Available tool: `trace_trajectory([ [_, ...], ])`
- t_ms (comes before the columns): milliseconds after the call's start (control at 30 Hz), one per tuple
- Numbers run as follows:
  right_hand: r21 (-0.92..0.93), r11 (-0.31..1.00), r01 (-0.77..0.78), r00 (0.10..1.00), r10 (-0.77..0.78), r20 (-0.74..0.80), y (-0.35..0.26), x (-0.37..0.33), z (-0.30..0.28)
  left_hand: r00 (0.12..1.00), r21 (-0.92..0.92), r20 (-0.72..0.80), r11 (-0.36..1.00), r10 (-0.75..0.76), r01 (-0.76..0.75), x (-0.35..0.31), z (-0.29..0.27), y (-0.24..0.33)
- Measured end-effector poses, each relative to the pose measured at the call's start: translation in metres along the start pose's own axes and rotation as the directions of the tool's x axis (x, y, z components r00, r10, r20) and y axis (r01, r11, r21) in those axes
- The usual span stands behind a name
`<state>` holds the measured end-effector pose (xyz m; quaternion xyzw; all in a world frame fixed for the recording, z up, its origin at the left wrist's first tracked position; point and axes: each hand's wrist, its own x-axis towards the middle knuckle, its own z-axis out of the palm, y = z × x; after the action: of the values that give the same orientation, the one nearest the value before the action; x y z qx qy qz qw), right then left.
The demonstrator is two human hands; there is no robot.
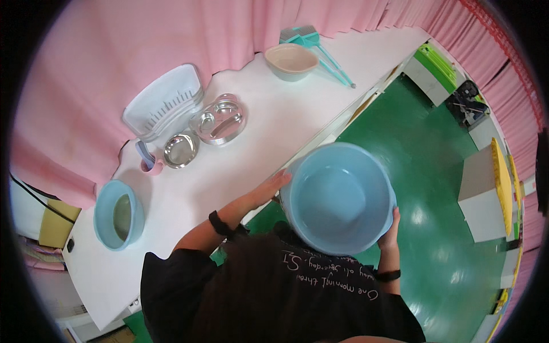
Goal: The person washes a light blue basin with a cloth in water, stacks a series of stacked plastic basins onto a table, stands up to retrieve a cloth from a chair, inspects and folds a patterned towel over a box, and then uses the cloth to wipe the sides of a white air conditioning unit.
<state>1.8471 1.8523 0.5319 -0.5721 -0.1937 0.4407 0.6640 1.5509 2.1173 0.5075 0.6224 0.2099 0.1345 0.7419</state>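
Observation:
A large light-blue plastic basin (pixel 337 197) is held up in front of me, beyond the table's edge and over the green floor. My left hand (pixel 271 187) grips its left rim, fingers partly hidden behind the wall. On the opposite side my right hand (pixel 390 231) is closed on the right rim, most of its fingers out of sight. The basin's inside shows a bare, shiny bottom. Both my wrists wear dark bands.
On the white table (pixel 269 123) stand a blue basin with murky liquid (pixel 121 217), a pink cup (pixel 151 167), a steel bowl (pixel 180 150), a divided steel tray (pixel 219 123), a white drain basket (pixel 163 103), a beige basin (pixel 291 60) and a teal dustpan (pixel 303 37). White cabinets (pixel 474 200) line the right.

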Motion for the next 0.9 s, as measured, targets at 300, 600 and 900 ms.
trace_trajectory([
  [300, -0.227, 0.974, 0.023, 0.905, 0.076, 0.418, -0.089, 0.254, -0.003, 0.902, -0.160, -0.410, 0.984, -0.136, 0.076, 0.102, -0.047, 0.081],
  [600, -0.076, 0.997, 0.005, 0.752, 0.046, 0.657, -0.171, 0.443, 0.213, 0.605, -0.217, -0.788, 0.971, -0.113, -0.101, 0.149, -0.173, 0.178],
  [900, -0.096, 0.984, -0.151, 0.677, 0.173, 0.716, -0.134, 0.560, 0.386, 0.299, -0.284, -0.934, 0.917, -0.198, -0.281, 0.164, -0.294, 0.203],
])
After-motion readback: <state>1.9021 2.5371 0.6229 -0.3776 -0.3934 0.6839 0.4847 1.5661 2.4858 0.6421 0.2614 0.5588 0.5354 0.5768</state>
